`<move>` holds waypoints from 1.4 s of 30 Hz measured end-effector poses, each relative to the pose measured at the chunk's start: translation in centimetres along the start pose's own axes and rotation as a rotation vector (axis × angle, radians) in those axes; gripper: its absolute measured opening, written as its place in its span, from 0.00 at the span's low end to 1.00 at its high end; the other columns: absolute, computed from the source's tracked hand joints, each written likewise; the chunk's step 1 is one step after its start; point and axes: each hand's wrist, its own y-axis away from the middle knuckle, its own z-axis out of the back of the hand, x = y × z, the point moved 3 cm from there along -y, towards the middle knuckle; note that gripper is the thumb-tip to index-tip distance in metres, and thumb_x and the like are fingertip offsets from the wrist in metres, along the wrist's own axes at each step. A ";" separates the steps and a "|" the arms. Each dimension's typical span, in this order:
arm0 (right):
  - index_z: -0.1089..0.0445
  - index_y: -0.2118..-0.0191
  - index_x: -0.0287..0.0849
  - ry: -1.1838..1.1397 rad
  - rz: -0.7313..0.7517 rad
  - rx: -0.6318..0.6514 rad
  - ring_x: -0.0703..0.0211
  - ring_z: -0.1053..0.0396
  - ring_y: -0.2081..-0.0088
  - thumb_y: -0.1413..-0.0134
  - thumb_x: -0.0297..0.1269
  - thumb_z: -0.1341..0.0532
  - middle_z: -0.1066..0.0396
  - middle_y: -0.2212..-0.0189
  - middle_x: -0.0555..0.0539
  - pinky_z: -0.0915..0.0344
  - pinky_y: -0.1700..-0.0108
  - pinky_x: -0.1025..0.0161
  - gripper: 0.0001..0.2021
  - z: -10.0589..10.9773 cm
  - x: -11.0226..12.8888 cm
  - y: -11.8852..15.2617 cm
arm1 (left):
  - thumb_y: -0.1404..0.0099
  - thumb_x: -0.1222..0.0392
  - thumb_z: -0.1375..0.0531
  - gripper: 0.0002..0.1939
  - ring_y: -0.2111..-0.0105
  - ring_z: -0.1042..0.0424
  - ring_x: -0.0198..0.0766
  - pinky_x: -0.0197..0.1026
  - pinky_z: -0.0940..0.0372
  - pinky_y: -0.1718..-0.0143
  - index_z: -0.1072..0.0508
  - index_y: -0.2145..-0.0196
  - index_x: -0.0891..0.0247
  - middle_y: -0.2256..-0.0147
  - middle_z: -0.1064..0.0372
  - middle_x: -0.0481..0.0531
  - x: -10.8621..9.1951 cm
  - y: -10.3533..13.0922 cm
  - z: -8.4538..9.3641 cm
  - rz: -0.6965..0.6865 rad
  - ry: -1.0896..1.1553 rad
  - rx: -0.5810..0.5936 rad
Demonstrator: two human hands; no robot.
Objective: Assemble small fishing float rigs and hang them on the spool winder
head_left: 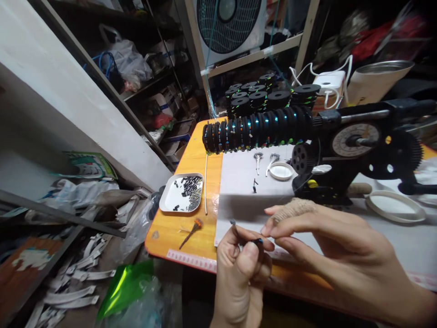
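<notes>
My left hand is closed, with thumb and fingers pinching a small dark piece that has a bluish tip. A thin grey-tipped piece also sticks out above its fingers. Close on the right, my right hand has its thumb and fingertips drawn together. Anything between them is too small to make out. One finger of that hand is wrapped in tan cord or tape. Beyond the hands, on a white sheet, lie two white-stemmed bundles with grey heads and small black bits.
A black geared machine carries a row of black foam spools. On the orange table stand a white tray of small black and grey parts, and an orange-headed bundle. More spools are stacked behind. White rings lie at right.
</notes>
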 end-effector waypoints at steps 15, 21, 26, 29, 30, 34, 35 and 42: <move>0.27 0.60 0.46 -0.016 -0.024 -0.022 0.61 0.26 0.61 0.43 0.28 0.37 0.24 0.65 0.50 0.29 0.55 0.66 0.07 0.3 0.0 0.1 | 0.55 0.59 0.25 0.13 0.74 0.32 0.27 0.25 0.37 0.73 0.23 0.75 0.63 0.75 0.29 0.46 -0.4 0.6 -0.1 -0.235 -0.268 -0.177; 0.28 0.59 0.45 -0.045 -0.031 -0.003 0.63 0.26 0.61 0.43 0.28 0.37 0.24 0.65 0.50 0.29 0.57 0.68 0.07 0.3 0.0 0.1 | 0.55 0.60 0.25 0.10 0.74 0.28 0.27 0.24 0.34 0.72 0.21 0.76 0.61 0.75 0.27 0.45 -0.4 0.5 -0.4 -0.215 -0.251 -0.183; 0.28 0.58 0.45 -0.063 -0.027 0.016 0.63 0.27 0.60 0.43 0.27 0.37 0.24 0.64 0.50 0.30 0.55 0.67 0.09 0.4 0.0 0.3 | 0.54 0.60 0.25 0.09 0.73 0.27 0.27 0.24 0.34 0.71 0.21 0.76 0.61 0.75 0.26 0.45 -0.3 0.5 -0.4 -0.217 -0.242 -0.168; 0.28 0.58 0.45 -0.048 -0.022 0.010 0.62 0.27 0.60 0.43 0.27 0.37 0.24 0.64 0.50 0.30 0.55 0.67 0.08 0.4 0.0 0.2 | 0.54 0.61 0.25 0.09 0.73 0.27 0.26 0.24 0.34 0.71 0.21 0.75 0.61 0.74 0.26 0.44 -0.3 0.5 -0.3 -0.223 -0.241 -0.161; 0.28 0.58 0.45 -0.041 -0.019 0.005 0.63 0.27 0.60 0.43 0.27 0.37 0.24 0.64 0.50 0.30 0.56 0.67 0.08 0.4 0.1 0.2 | 0.54 0.61 0.25 0.09 0.73 0.27 0.26 0.24 0.34 0.71 0.21 0.75 0.61 0.74 0.26 0.44 -0.3 0.5 -0.3 -0.225 -0.241 -0.161; 0.28 0.59 0.45 -0.014 -0.015 0.000 0.63 0.26 0.61 0.42 0.29 0.37 0.24 0.65 0.50 0.30 0.58 0.68 0.06 0.4 0.1 0.0 | 0.54 0.61 0.25 0.09 0.74 0.28 0.25 0.23 0.35 0.72 0.21 0.76 0.61 0.74 0.26 0.44 -0.3 0.5 -0.4 -0.216 -0.245 -0.164; 0.28 0.59 0.45 -0.014 -0.016 0.002 0.63 0.26 0.61 0.42 0.29 0.37 0.24 0.65 0.50 0.30 0.58 0.68 0.06 0.4 0.1 0.0 | 0.54 0.60 0.25 0.09 0.74 0.28 0.25 0.23 0.35 0.72 0.21 0.75 0.61 0.74 0.26 0.44 -0.3 0.5 -0.4 -0.212 -0.244 -0.164; 0.28 0.60 0.45 -0.012 -0.018 0.004 0.64 0.27 0.61 0.42 0.28 0.37 0.24 0.65 0.50 0.30 0.58 0.69 0.06 0.5 0.3 0.0 | 0.54 0.59 0.25 0.10 0.73 0.28 0.25 0.23 0.36 0.73 0.21 0.75 0.60 0.75 0.27 0.44 -0.2 0.5 -0.2 -0.200 -0.255 -0.170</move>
